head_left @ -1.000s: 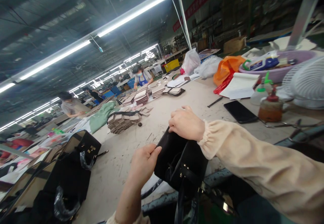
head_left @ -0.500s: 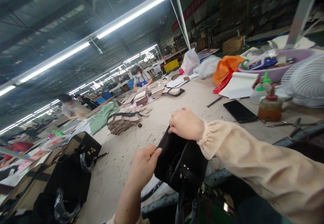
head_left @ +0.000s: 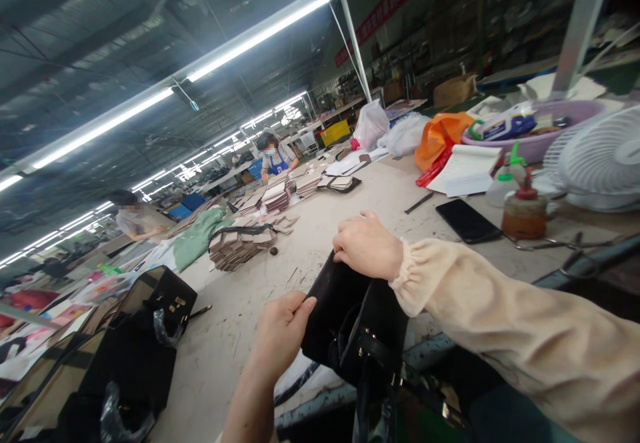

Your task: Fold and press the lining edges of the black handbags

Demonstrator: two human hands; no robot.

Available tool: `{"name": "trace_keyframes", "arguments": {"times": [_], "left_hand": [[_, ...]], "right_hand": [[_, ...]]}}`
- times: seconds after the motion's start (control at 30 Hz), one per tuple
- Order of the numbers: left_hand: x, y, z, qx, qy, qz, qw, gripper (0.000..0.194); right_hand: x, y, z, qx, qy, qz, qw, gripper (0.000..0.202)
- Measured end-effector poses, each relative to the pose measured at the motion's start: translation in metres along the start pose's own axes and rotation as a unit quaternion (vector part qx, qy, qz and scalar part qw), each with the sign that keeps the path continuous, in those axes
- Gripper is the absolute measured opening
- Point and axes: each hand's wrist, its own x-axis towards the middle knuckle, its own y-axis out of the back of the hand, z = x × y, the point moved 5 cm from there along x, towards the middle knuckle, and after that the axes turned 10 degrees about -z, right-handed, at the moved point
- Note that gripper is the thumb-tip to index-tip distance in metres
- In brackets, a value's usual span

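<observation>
A black handbag [head_left: 383,323] with gold-coloured fittings rests at the near edge of the worktable, its mouth open towards me. My left hand [head_left: 283,329] grips the bag's left rim, thumb on top and fingers curled under. At the far upper corner of the rim, my right hand [head_left: 367,246] is closed over the edge, its fingertips partly hidden. The bag's handle and strap hang down over the table edge. Its inside is dark, and I cannot make out what is in there.
More black handbags [head_left: 135,336] with plastic-wrapped handles stand at the left. Stacked brown pieces [head_left: 240,243] lie mid-table. On the right are a phone [head_left: 467,221], a bottle of amber liquid [head_left: 525,213], a white fan [head_left: 595,156] and a purple basin [head_left: 535,153]. A co-worker [head_left: 275,156] sits at the far end.
Both hands keep their hold on the handbag's rim. The view has shifted slightly, and the bag with my left hand sits a little further left in it.
</observation>
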Motion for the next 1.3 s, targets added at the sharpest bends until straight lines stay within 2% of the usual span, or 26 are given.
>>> {"name": "trace_keyframes", "arguments": {"times": [0.37,0.47,0.53,0.7,0.8,0.9,1.0,1.13,1.3], "left_hand": [[0.001,0.002,0.001,0.008,0.001,-0.005,1.0,0.042],[0.001,0.002,0.0,0.008,0.005,-0.01,1.0,0.041],[0.001,0.003,0.002,0.015,0.01,-0.012,1.0,0.041],[0.0,0.008,0.016,0.086,0.034,-0.033,0.995,0.039],[0.0,0.012,0.03,0.112,0.012,-0.043,0.993,0.034],[0.007,0.015,0.041,0.134,-0.002,-0.024,0.991,0.03],[0.02,0.016,0.044,0.21,0.026,-0.006,0.977,0.028],[0.033,0.015,0.045,0.287,0.057,0.005,0.956,0.035],[0.03,0.013,0.046,0.265,0.047,0.008,0.963,0.035]], "right_hand": [[0.0,0.001,0.006,0.01,-0.011,0.021,1.0,0.023],[0.001,0.001,0.007,0.026,0.011,0.016,0.999,0.034],[0.002,0.001,0.005,0.025,0.03,-0.003,0.999,0.029],[0.004,0.001,0.002,0.017,0.032,-0.024,0.999,0.018],[0.004,0.0,0.001,0.02,0.028,-0.023,0.999,0.017],[0.005,0.001,0.0,0.027,0.028,-0.021,0.999,0.016],[0.003,0.002,0.0,0.033,0.03,-0.019,0.999,0.016],[-0.004,0.003,0.005,0.055,0.04,-0.005,0.998,0.033],[-0.021,0.006,0.011,0.072,0.045,0.032,0.996,0.04]]}}
